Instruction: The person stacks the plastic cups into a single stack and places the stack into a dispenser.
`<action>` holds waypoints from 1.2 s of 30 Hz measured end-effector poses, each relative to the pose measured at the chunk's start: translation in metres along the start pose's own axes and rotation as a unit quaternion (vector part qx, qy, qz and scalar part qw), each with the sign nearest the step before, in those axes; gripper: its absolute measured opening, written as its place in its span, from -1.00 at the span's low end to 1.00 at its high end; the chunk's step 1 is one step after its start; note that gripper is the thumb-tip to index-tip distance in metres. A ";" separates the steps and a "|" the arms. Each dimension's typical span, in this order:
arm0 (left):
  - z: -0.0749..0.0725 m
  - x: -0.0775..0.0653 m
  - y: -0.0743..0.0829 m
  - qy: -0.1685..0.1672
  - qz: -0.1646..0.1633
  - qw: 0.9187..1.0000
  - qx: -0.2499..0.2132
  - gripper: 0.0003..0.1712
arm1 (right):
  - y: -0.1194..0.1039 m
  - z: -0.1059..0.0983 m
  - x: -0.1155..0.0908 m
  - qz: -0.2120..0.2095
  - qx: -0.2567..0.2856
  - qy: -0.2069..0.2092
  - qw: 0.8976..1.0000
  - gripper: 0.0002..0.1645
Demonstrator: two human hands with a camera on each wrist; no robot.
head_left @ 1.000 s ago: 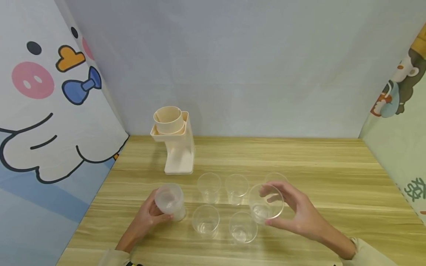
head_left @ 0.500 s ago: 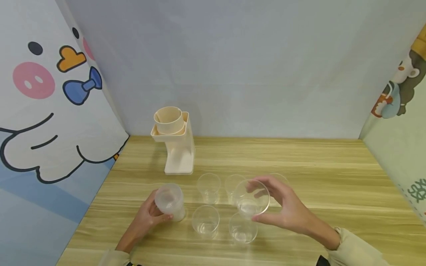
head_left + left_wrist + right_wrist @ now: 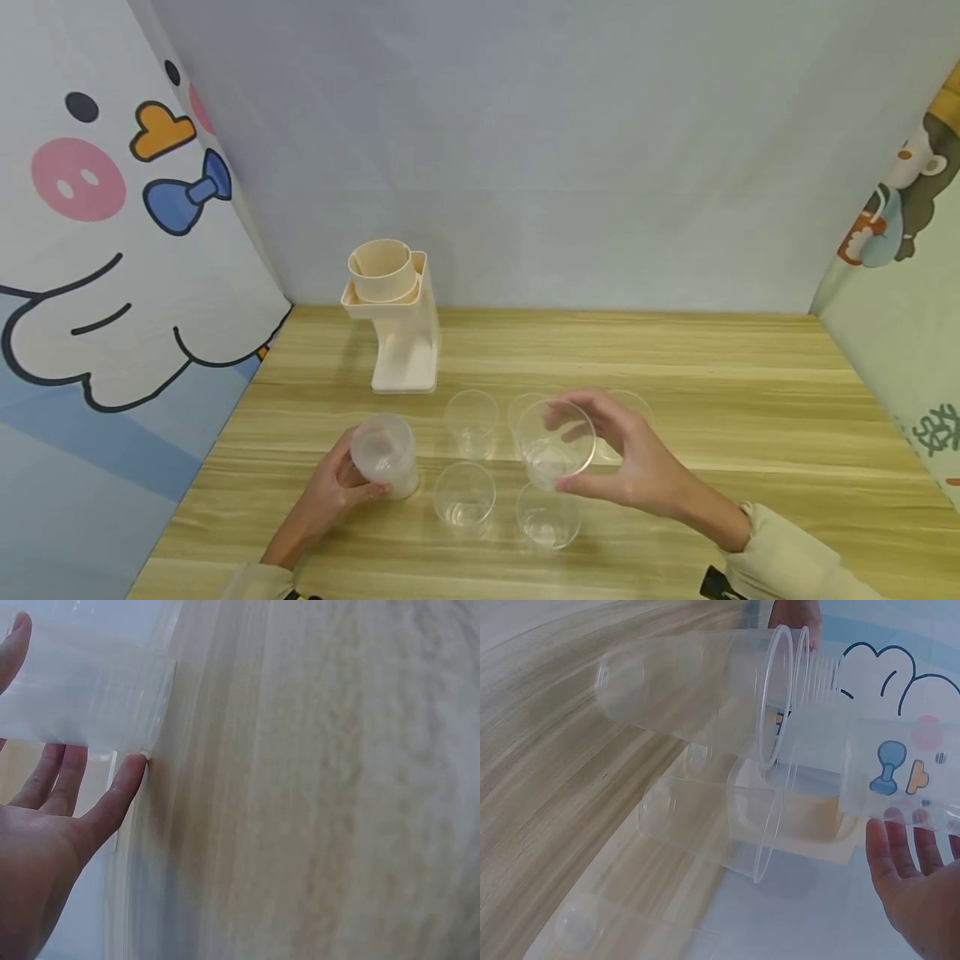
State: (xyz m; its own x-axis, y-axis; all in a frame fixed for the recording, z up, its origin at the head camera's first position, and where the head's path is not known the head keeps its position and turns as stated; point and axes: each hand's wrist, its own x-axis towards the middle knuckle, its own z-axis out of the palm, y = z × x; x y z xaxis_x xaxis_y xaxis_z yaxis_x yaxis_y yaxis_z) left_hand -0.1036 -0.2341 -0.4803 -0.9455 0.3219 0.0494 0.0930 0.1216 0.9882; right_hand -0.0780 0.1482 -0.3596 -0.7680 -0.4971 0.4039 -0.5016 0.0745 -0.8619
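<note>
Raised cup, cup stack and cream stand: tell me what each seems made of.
Raised cup: probably thin plastic, clear and glossy; see-through wall, bright rim.
Cup stack: likely similar plastic; nested layers look cloudy.
Cream stand: perhaps moulded plastic, opaque and fairly matte; even colour, rounded edges, though coated metal can't be excluded.

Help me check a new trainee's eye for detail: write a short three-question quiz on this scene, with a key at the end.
1. Multiple choice: what does the left hand grip?
A. A spoon
B. A stack of cups
C. A folded cloth

2. True or false: the cream stand is nearer to the person than the stack of cups.

3. Open question: which hand holds a single clear cup above the table?

Key:
1. B.
2. False; the cream stand is farther back.
3. The right hand.
</note>
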 end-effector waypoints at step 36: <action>-0.001 0.000 -0.002 -0.004 0.018 1.000 -0.002 -0.08 | 0.012 0.023 0.027 0.003 0.021 -0.023 1.000 -0.19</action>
State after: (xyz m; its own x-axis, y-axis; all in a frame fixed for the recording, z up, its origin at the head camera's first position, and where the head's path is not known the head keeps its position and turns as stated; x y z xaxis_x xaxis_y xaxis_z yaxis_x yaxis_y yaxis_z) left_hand -0.1040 -0.2352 -0.4820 -0.9389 0.3340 0.0829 0.1246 0.1054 0.9866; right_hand -0.0958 0.1161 -0.3657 -0.7512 -0.5356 0.3858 -0.4799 0.0419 -0.8763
